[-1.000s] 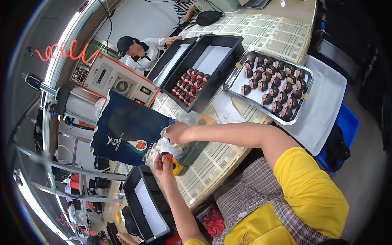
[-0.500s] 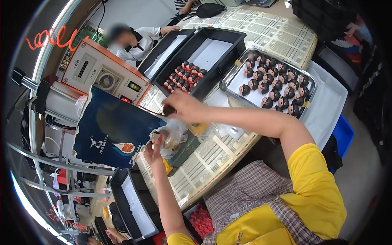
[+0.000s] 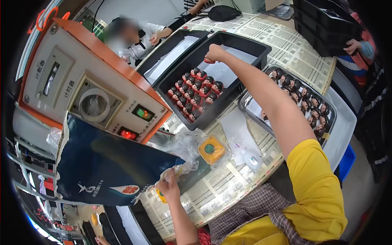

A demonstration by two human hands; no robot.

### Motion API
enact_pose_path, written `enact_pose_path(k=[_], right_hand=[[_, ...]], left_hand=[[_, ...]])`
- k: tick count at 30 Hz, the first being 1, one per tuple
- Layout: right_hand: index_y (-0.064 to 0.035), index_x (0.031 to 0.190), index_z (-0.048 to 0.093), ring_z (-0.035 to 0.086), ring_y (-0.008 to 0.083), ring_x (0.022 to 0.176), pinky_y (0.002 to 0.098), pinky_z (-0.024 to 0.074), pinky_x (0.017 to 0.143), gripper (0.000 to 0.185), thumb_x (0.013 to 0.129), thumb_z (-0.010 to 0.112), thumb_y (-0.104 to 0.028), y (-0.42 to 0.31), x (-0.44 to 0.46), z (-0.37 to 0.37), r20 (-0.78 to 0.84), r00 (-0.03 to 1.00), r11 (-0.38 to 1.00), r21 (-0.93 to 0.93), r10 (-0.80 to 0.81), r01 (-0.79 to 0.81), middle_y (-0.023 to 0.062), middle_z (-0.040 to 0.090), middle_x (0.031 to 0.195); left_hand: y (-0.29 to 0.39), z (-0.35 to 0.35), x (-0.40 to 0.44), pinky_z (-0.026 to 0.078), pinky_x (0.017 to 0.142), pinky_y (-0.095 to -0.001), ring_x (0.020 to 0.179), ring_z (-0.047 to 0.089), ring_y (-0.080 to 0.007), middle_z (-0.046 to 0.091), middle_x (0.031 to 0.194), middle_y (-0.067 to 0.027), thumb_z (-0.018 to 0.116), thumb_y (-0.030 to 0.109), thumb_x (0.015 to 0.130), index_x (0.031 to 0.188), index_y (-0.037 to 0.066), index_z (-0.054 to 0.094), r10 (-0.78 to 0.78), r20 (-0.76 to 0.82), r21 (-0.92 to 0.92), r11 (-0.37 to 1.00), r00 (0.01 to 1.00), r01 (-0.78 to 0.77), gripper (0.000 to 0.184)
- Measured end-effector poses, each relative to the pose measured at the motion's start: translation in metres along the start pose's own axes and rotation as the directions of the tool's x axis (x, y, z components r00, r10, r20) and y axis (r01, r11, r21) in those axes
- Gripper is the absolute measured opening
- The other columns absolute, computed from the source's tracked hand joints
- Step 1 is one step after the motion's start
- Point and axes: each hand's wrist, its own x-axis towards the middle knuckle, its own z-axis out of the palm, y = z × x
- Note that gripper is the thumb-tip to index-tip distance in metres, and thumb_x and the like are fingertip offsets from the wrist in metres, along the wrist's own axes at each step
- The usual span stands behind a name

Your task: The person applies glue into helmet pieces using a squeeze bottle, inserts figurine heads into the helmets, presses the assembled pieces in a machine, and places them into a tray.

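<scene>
My right hand [image 3: 215,54] reaches over the far part of a black bin [image 3: 196,122]. Its fingers are closed on a small figurine [image 3: 209,61], of which only a red part shows. In the same bin, rows of figurines [image 3: 196,93] with black hair and red bodies stand on white paper. My left hand [image 3: 168,187] is at the lower right edge of a dark blue cardboard sheet [image 3: 110,163], beside a crumpled clear plastic bag [image 3: 183,149]. Its fingers are curled together; whatever they hold is hidden.
An orange and white control box [image 3: 94,81] stands left. On the table are a yellow button box [image 3: 211,149] with a green button and a small clear bottle [image 3: 251,160]. A metal tray [image 3: 249,107] of doll heads lies right. A co-worker [image 3: 153,38] sits opposite; another person holds a black crate [image 3: 322,32].
My right hand has moved away from the left hand, up and right over the bin, with a figurine. My left hand has moved lower in view. The camera view has shifted.
</scene>
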Motion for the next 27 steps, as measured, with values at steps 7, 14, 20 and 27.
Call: enact_pose_path(k=[7, 14, 20, 27], right_hand=[[-0.0062, 0.079, 0.074, 0.069, 0.0306, 0.084, 0.0377, 0.0546, 0.069, 0.015, 0.069, 0.062, -0.008, -0.016, 0.050, 0.054, 0.279, 0.923, 0.964, -0.061, 0.264, -0.257, 0.0197, 0.069, 0.084], [-0.0034, 0.091, 0.072, 0.067, 0.0313, 0.094, 0.0409, 0.0538, 0.075, 0.022, 0.070, 0.067, -0.009, -0.017, 0.056, 0.077, 0.357, 0.932, 0.960, -0.277, 0.067, 0.037, 0.0224, 0.068, 0.095], [-0.0004, 0.084, 0.067, 0.064, 0.0376, 0.086, 0.0468, 0.0504, 0.076, 0.035, 0.090, 0.054, -0.032, -0.048, -0.092, -0.014, 0.217, 0.826, 0.837, -0.063, -0.520, 0.544, 0.0228, 0.065, 0.086], [-0.0055, 0.058, 0.063, 0.061, 0.0316, 0.059, 0.0428, 0.0467, 0.063, 0.051, 0.092, 0.051, -0.041, -0.012, -0.200, 0.009, -0.013, 0.725, 0.681, -0.354, -0.689, 0.641, 0.0130, 0.060, 0.058]], left_hand=[[0.018, 0.007, -0.001, 0.044, 0.086, -0.0299, 0.094, 0.057, -0.0166, 0.058, 0.112, -0.0087, 0.066, 0.004, 0.081, 0.110, -0.003, 0.056, -0.063, -0.122, 0.074, 0.995, 0.991, 0.072, 0.032], [-0.017, -0.011, -0.003, 0.047, 0.082, -0.0310, 0.089, 0.059, -0.0196, 0.062, 0.102, -0.0096, 0.069, 0.002, 0.077, 0.106, -0.002, 0.057, -0.033, -0.119, 0.158, 0.986, 0.992, 0.052, 0.032], [-0.055, -0.020, -0.001, 0.044, 0.083, -0.0277, 0.092, 0.057, -0.0139, 0.064, 0.103, -0.0085, 0.061, 0.002, 0.085, 0.104, -0.004, 0.061, -0.053, -0.009, 0.016, 0.998, 0.999, 0.053, 0.019], [-0.002, -0.004, 0.010, 0.040, 0.092, -0.0278, 0.102, 0.054, -0.0130, 0.062, 0.107, -0.0093, 0.060, 0.010, 0.092, 0.109, -0.004, 0.057, 0.050, 0.044, 0.187, 0.981, 0.998, -0.058, 0.022]])
